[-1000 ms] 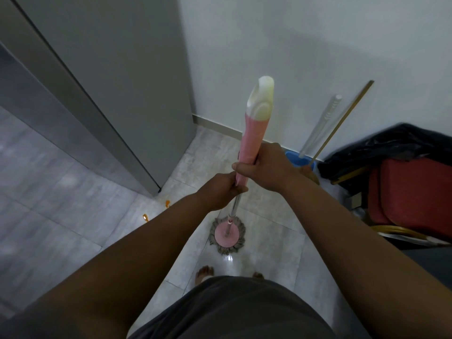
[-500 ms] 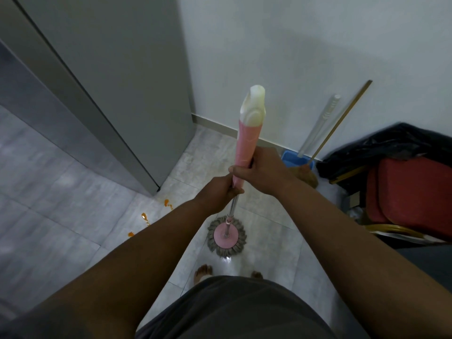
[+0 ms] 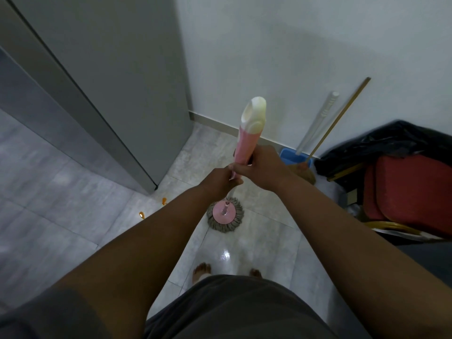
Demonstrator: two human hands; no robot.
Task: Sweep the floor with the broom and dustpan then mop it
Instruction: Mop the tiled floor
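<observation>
Mopping is on now. Both hands grip the pink mop handle (image 3: 246, 143): right hand (image 3: 263, 168) closed up high, left hand (image 3: 219, 181) closed just below. The round mop head (image 3: 225, 214) has slid a bit nearer the feet, leaving the floor (image 3: 80, 216) shiny wet. The broom (image 3: 305, 171) and blue dustpan (image 3: 292, 156) rest by the wall.

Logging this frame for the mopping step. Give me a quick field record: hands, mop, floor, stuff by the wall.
left hand: closed on mop handle, below the right
right hand: closed on pink grip
mop head: round, pink disc, grey fringe, flat on floor
floor: grey tiles, wet sheen near feet
orange bits: on tiles left of mop
broom: leaning on wall
blue dustpan: leaning beside broom
red chair: right edge
</observation>
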